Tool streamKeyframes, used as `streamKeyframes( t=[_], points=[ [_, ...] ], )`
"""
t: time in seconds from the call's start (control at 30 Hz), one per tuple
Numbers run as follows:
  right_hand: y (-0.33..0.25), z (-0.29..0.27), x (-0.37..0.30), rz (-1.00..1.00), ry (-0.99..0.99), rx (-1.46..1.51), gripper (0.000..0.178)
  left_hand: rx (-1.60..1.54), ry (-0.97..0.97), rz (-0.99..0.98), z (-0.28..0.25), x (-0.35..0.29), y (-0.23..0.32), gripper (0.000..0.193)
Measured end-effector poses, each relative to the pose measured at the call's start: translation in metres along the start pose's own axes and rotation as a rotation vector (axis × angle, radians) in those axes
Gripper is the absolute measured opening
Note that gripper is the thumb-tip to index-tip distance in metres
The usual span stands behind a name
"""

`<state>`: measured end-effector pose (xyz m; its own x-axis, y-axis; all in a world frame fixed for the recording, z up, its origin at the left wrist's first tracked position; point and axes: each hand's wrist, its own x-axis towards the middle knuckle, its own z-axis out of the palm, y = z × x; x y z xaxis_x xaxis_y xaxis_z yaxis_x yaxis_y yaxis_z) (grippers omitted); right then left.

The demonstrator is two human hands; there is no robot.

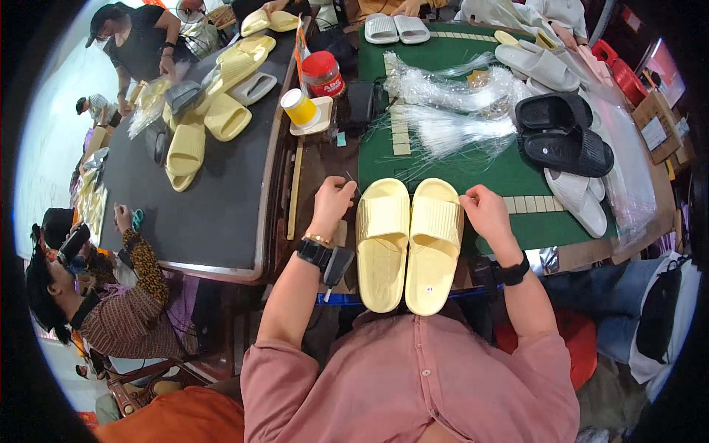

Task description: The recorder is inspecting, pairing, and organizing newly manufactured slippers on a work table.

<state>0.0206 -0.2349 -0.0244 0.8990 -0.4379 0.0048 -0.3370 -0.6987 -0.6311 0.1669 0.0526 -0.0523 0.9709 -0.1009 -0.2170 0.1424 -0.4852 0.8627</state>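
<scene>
A pair of pale yellow slide slippers, a left slipper (382, 218) and a right slipper (436, 221), lies side by side in front of me at the table's near edge, toes pointing away. Beside the left slipper's strap, my left hand (332, 205) is closed in a pinch; a thin, dark, needle-like piece shows at its fingertips. My right hand (489, 218) is pinched at the outer edge of the right slipper's strap. What its fingertips hold, if anything, is too small to make out. Beyond the slippers, bundles of clear plastic strands (465, 125) lie loose on the green mat (377, 166).
Black slippers (567, 148) and grey slippers (576, 196) are stacked at right beside clear plastic film (628, 177). A red-lidded jar (323, 74) and a yellow-white spool (299, 108) stand left of the mat. Several yellow slippers (186, 151) cover the dark table at left, where other people work.
</scene>
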Motion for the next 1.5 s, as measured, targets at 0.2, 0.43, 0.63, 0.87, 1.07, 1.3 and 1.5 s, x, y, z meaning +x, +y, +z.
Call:
streamKeyframes(
  t=[0.2,0.43,0.63,0.87,1.07,1.3,1.5],
  points=[
    [0.007,0.016,0.019,-0.002,-0.026,-0.091,0.025,0.032,0.063,0.103,0.018,0.014,-0.005,0.044],
    [-0.005,0.013,0.023,-0.151,0.106,0.197,0.016,-0.132,-0.021,0.306,0.027,-0.003,0.019,0.023],
    [-0.042,0.026,0.018,-0.323,0.118,0.528,0.012,-0.107,-0.133,0.475,0.046,-0.034,0.049,0.015],
    [-0.047,0.049,0.008,-0.257,0.005,0.642,0.007,0.004,-0.163,0.566,0.055,-0.045,0.052,0.015],
    [-0.043,0.051,0.01,-0.275,0.014,0.623,0.006,0.022,-0.158,0.579,0.056,-0.045,0.049,0.014],
    [-0.043,0.051,0.009,-0.291,-0.004,0.65,0.007,0.003,-0.152,0.62,0.061,-0.042,0.042,0.013],
    [-0.046,0.047,0.007,-0.346,-0.043,0.62,0.004,-0.011,-0.119,0.69,0.061,-0.042,0.043,0.013]
  ],
)
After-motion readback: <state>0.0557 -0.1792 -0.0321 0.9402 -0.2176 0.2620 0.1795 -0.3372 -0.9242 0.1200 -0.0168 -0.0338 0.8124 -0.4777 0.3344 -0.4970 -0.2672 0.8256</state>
